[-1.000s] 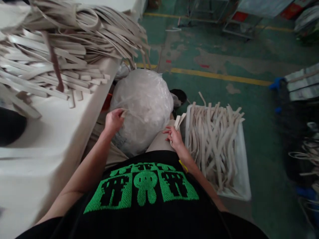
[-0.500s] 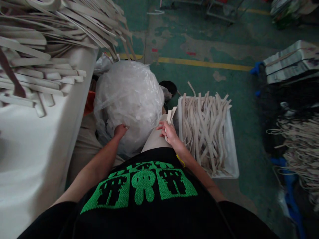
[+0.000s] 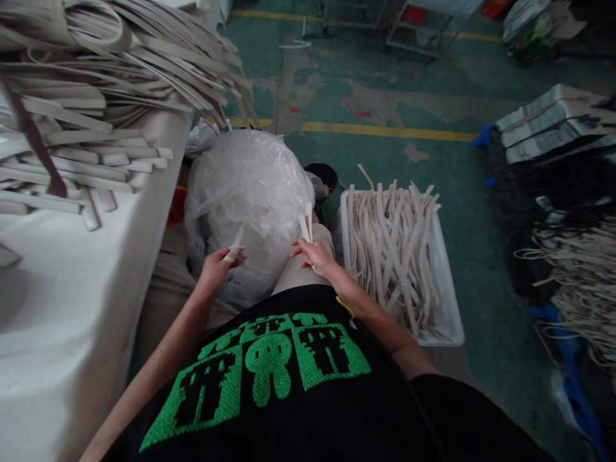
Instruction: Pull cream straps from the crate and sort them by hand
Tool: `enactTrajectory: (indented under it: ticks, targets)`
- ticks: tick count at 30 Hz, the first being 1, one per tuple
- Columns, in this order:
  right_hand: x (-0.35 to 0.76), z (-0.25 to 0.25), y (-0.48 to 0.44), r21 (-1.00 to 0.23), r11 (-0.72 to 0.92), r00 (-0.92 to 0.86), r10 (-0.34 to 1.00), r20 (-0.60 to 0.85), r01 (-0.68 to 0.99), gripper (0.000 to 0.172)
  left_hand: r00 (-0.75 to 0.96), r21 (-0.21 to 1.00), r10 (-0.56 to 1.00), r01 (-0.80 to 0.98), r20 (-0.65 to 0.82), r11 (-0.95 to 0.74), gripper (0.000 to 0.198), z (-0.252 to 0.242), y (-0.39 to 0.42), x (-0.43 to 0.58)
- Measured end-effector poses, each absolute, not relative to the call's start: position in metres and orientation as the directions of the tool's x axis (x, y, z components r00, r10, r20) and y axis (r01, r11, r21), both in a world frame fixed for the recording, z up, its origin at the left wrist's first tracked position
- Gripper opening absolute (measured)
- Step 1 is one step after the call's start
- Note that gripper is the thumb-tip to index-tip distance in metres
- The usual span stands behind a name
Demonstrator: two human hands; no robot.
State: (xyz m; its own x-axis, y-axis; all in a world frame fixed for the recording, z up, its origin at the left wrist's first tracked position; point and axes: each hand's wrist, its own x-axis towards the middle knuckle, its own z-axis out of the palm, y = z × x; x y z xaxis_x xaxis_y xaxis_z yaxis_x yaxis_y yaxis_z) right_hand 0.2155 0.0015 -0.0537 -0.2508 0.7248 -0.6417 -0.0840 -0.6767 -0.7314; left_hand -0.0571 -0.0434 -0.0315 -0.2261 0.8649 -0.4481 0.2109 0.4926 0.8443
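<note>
My left hand (image 3: 223,264) is closed on a small whitish translucent plastic piece (image 3: 237,239), just over the near left side of a large clear plastic bag (image 3: 260,167). The bag bulges with pale, filmy contents. Over my right thigh, my right hand (image 3: 315,255) grips a few narrow beige strips (image 3: 307,226), their ends sticking up past the fingers. Some fingers of that hand stretch out toward the bag. To the right of it stands a white plastic crate (image 3: 450,289) full of long beige strips (image 3: 394,256).
A white-covered table (image 3: 96,276) on the left carries heaped beige strips (image 3: 101,160); another person's arm (image 3: 33,138) reaches over them. Dark bundles and tangled cords (image 3: 582,289) lie at right. Carts (image 3: 418,25) stand across the green floor (image 3: 399,154).
My left hand has drawn back from the bag and lifted out a whitish plastic piece. My right hand, still holding the strips, has shifted slightly left.
</note>
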Motion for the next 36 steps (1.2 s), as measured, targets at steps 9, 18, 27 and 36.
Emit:
enactTrajectory:
  ticks: [9, 18, 27, 36]
  targets:
    - [0.139, 0.002, 0.017, -0.729, -0.679, -0.686, 0.491, -0.537, 0.085, 0.035, -0.055, 0.921, 0.947, 0.221, -0.318, 0.322, 0.041, 0.025, -0.075, -0.023]
    - [0.117, 0.057, 0.052, -0.924, -0.381, -0.563, 0.754, -0.337, 0.043, 0.026, -0.089, 0.906, 0.913, -0.195, -0.399, 0.376, 0.040, 0.031, -0.079, -0.027]
    - [0.126, 0.081, 0.077, -0.973, -0.227, -0.499, 0.838, -0.221, 0.049, 0.026, -0.018, 0.801, 0.890, -0.444, -0.456, 0.401, 0.045, 0.029, -0.091, -0.024]
    - [0.109, 0.079, 0.074, -0.964, -0.251, -0.511, 0.820, -0.257, 0.082, 0.032, 0.051, 0.886, 0.886, -0.030, -0.461, 0.463, 0.024, 0.023, -0.091, -0.035]
